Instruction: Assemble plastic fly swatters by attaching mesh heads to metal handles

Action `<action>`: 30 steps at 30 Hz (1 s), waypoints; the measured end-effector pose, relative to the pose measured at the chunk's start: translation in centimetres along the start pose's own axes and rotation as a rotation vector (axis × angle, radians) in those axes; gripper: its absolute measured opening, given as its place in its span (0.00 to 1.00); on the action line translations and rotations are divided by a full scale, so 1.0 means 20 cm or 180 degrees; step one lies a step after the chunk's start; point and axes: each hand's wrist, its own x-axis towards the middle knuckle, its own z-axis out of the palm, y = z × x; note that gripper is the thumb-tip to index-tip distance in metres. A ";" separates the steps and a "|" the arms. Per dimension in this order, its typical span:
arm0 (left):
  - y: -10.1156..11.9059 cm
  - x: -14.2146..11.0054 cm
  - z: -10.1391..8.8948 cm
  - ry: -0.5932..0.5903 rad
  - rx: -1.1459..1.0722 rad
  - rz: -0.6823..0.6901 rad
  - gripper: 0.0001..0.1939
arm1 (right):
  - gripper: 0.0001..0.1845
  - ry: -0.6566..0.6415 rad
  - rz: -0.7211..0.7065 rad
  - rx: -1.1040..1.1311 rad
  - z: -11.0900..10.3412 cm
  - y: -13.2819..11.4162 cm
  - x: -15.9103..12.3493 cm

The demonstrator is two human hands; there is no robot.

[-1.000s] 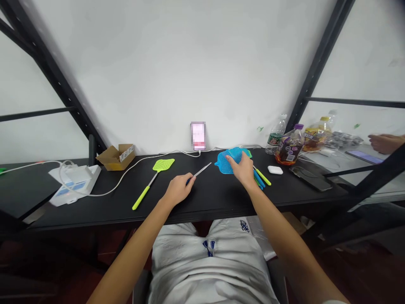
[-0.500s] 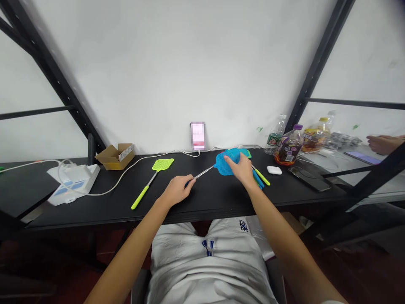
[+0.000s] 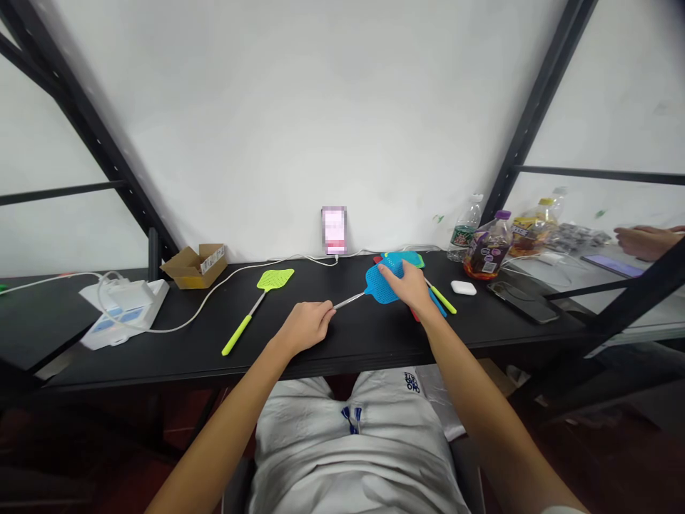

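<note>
A blue fly swatter is held between my two hands over the dark table. My left hand is closed around its handle end, which the fingers mostly hide. From there a thin metal rod runs right and meets the perforated blue head. My right hand pinches that head, thumb on top. Behind and under the right hand lies a pile of swatters, with teal and green heads, some red, and blue and yellow-green handles. A yellow-green fly swatter lies left of my left hand.
Along the back stand a small open cardboard box and a phone on a white cable. At the left is a white power strip. Bottles, a white case and a dark phone are at the right. Another person's hand shows far right.
The metal rod's tip, apart from the blue head at first, now meets the head's neck. My left hand has shifted slightly right and down; the blue head has tilted and dropped a little.
</note>
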 end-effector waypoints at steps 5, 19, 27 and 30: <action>0.00 0.00 0.01 0.0076 0.0050 0.0033 0.17 | 0.26 -0.0224 0.0092 0.0045 0.00 0.01 0.00; 0.01 0.03 0.01 0.0506 -0.1534 -0.0520 0.14 | 0.20 -0.1711 -0.0016 0.2852 0.03 -0.16 -0.09; 0.06 0.03 -0.01 0.0289 -0.2366 -0.0499 0.16 | 0.18 -0.1978 -0.0194 0.3071 0.18 -0.27 -0.22; 0.07 0.03 0.00 0.0235 -0.2350 -0.0527 0.15 | 0.19 -0.1469 -0.0047 0.3031 0.17 -0.25 -0.18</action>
